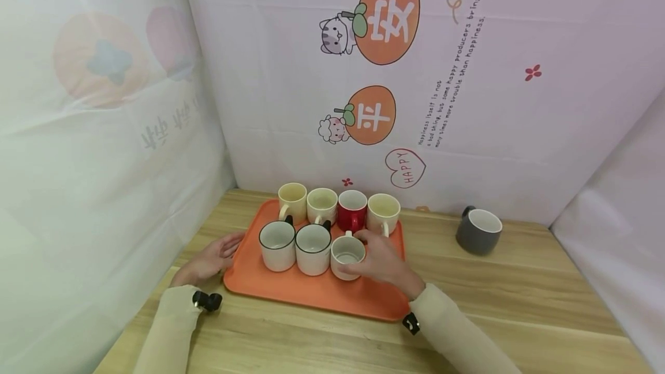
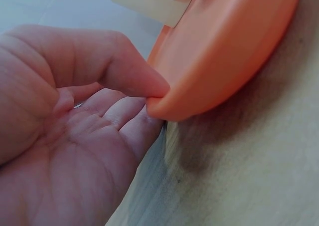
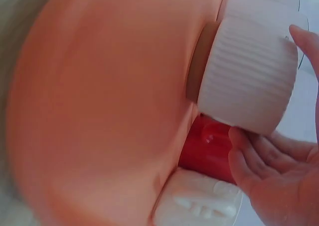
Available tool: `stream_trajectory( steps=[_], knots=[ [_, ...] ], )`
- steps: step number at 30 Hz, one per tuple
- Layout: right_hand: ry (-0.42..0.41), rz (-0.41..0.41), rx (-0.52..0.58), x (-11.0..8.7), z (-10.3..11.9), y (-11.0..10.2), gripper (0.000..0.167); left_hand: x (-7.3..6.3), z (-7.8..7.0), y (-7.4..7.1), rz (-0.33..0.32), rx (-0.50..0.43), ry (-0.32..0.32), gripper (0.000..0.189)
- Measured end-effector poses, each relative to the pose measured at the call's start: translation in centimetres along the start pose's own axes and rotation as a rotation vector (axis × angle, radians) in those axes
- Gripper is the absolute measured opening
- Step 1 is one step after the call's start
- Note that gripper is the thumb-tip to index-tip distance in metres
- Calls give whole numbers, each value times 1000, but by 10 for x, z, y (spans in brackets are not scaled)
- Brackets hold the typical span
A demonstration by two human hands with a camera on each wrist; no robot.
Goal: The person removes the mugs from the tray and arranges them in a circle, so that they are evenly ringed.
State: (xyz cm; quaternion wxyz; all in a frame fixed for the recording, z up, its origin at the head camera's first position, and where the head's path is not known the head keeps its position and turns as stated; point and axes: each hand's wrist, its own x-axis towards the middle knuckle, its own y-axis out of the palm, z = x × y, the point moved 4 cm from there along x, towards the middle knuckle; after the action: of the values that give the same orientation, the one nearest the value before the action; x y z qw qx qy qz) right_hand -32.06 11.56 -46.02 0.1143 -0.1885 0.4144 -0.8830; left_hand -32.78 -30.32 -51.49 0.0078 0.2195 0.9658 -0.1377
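My left hand (image 1: pixel 210 257) pinches the left rim of an orange tray (image 1: pixel 312 296); in the left wrist view the thumb presses on top of the rim (image 2: pixel 199 104), with fingers against its outer side. Near the front of the tray, my right hand (image 1: pixel 383 261) holds a ribbed white mug (image 3: pixel 249 76) between thumb and fingers. To its left stand two white mugs with dark rims and handles, the middle one (image 1: pixel 313 250) and the left one (image 1: pixel 277 247). Behind them are a red mug (image 1: pixel 352 212) and several cream or yellow mugs, including a yellow one (image 1: pixel 292 201).
A dark grey mug (image 1: pixel 477 234) stands apart on the wooden table (image 1: pixel 530 281), right of the tray. White printed cloth (image 1: pixel 291 131) hangs behind and along both sides of the table.
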Motion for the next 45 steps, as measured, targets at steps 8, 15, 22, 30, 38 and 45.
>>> stream_trajectory(
  steps=[8, 15, 22, 30, 38, 45],
  knots=[
    [48, -47, -18, 3, 7, 7, 71, -2, -4, 2, -5, -5, -5, 87],
    [38, -39, -34, 3, 7, 6, 65, -2, -5, 4, -1, 13, -7, 88],
    [-50, 48, 21, -3, 5, -4, 59, -1, -5, 3, -10, 9, -17, 89],
    [-179, 157, 55, -14, -2, -32, 62, -1, -6, 4, 0, 7, -17, 90],
    [-242, 146, -21, -28, -21, -70, 65, -2, -9, 4, -1, 18, -3, 89],
    [-237, 88, -87, -43, -47, -106, 58, -2, -5, 3, -13, -9, -28, 91]
  ],
)
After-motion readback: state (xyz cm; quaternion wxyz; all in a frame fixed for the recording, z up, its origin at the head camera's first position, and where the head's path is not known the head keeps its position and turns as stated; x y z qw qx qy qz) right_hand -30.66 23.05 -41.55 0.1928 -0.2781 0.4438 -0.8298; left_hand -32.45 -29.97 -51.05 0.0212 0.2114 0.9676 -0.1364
